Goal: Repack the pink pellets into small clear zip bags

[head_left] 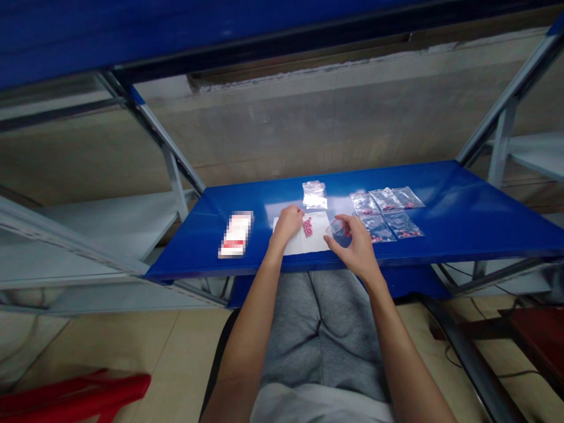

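Note:
A white sheet (318, 241) lies on the blue shelf (462, 205) in front of me, with several small pink pills (307, 227) on it. My left hand (287, 223) rests on the sheet's left part, fingers curled beside the pills. My right hand (355, 242) is closed on a small clear plastic bag (338, 230) at the sheet's right edge. A stack of empty clear bags (315, 195) lies just behind the sheet.
Several small bags with pink pills (388, 212) lie in rows to the right. A white and red box (236, 235) sits at the left. Grey shelf posts (174, 170) stand on both sides. My grey-trousered legs (321, 329) are below the shelf edge.

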The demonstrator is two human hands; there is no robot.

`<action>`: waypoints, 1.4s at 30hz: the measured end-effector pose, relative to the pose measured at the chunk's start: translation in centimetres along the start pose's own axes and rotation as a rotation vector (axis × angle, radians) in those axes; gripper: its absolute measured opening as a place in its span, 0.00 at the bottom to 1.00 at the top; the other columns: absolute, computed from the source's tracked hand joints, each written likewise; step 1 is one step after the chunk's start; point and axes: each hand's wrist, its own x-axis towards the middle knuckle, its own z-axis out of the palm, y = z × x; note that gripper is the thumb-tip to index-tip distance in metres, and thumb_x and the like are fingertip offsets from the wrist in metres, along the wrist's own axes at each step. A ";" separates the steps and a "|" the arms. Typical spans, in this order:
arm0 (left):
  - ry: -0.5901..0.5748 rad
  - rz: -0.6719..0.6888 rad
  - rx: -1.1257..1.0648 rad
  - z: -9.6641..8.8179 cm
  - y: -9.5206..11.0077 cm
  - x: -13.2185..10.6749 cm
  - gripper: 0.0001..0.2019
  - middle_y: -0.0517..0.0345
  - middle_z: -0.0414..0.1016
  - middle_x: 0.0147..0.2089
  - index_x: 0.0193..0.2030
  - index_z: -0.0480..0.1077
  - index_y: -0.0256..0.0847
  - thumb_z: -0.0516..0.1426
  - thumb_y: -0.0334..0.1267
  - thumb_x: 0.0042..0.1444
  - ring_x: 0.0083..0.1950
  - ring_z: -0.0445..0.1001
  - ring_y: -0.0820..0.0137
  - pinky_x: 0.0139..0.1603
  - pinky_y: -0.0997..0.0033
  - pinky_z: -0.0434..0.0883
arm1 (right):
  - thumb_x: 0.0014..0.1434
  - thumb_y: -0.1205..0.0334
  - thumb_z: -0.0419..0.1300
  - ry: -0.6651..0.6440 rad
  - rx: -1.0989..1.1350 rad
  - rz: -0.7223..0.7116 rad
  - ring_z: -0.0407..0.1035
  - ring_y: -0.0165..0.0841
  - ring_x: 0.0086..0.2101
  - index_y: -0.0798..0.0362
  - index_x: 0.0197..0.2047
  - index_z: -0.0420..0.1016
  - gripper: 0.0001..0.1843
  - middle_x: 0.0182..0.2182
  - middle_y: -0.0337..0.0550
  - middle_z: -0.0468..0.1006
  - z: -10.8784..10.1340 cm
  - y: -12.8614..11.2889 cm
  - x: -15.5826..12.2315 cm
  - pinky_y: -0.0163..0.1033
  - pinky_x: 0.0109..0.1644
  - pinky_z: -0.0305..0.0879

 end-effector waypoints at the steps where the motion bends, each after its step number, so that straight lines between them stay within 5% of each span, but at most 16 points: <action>1: 0.004 0.006 -0.015 -0.3 0.4 -0.4 0.11 0.43 0.83 0.44 0.38 0.77 0.36 0.53 0.34 0.65 0.49 0.79 0.60 0.53 0.63 0.71 | 0.59 0.53 0.66 -0.016 0.006 -0.014 0.68 0.41 0.39 0.51 0.56 0.70 0.24 0.38 0.43 0.70 0.0 0.0 0.0 0.47 0.46 0.69; 6: -0.007 0.144 -0.299 -2.4 2.9 -4.2 0.13 0.52 0.79 0.37 0.36 0.72 0.38 0.52 0.41 0.68 0.39 0.75 0.66 0.41 0.69 0.69 | 0.60 0.53 0.66 -0.057 0.058 -0.058 0.70 0.42 0.41 0.49 0.58 0.70 0.25 0.40 0.45 0.72 0.3 -0.4 -0.1 0.48 0.47 0.69; 11: -0.090 0.247 -0.422 -4.1 5.2 -7.7 0.07 0.57 0.78 0.34 0.35 0.73 0.39 0.57 0.37 0.64 0.37 0.75 0.68 0.40 0.70 0.68 | 0.60 0.54 0.67 -0.053 0.113 -0.085 0.72 0.43 0.42 0.48 0.60 0.69 0.26 0.43 0.46 0.75 0.5 -1.1 0.0 0.49 0.48 0.70; 20: -0.176 0.343 -0.434 -4.7 5.4 -7.3 0.06 0.54 0.85 0.38 0.37 0.82 0.40 0.61 0.31 0.59 0.40 0.79 0.67 0.47 0.67 0.72 | 0.61 0.55 0.67 -0.018 0.096 -0.115 0.72 0.41 0.42 0.47 0.60 0.69 0.25 0.43 0.45 0.75 0.6 -1.8 0.1 0.48 0.46 0.71; 30: 0.117 0.181 -0.727 -6.6 5.2 -9.5 0.07 0.55 0.83 0.34 0.34 0.82 0.40 0.66 0.42 0.55 0.33 0.75 0.70 0.36 0.71 0.71 | 0.62 0.57 0.66 0.019 0.011 -0.195 0.70 0.42 0.41 0.48 0.62 0.68 0.27 0.40 0.45 0.73 0.3 -2.3 0.1 0.50 0.48 0.70; 37: 0.338 -0.020 -0.880 -5.1 5.6 -12.4 0.19 0.62 0.70 0.22 0.24 0.74 0.38 0.72 0.52 0.46 0.25 0.65 0.75 0.28 0.73 0.63 | 0.62 0.56 0.67 0.065 0.060 -0.178 0.71 0.41 0.41 0.47 0.64 0.67 0.29 0.41 0.44 0.75 0.3 -2.7 0.0 0.48 0.46 0.71; 42: 0.378 -0.047 -0.775 -3.6 4.5 -12.4 0.31 0.66 0.55 0.17 0.16 0.60 0.40 0.63 0.62 0.56 0.21 0.54 0.78 0.23 0.72 0.53 | 0.62 0.53 0.68 0.135 0.210 -0.004 0.74 0.42 0.46 0.47 0.64 0.68 0.29 0.47 0.47 0.78 0.8 -2.7 -0.1 0.49 0.50 0.70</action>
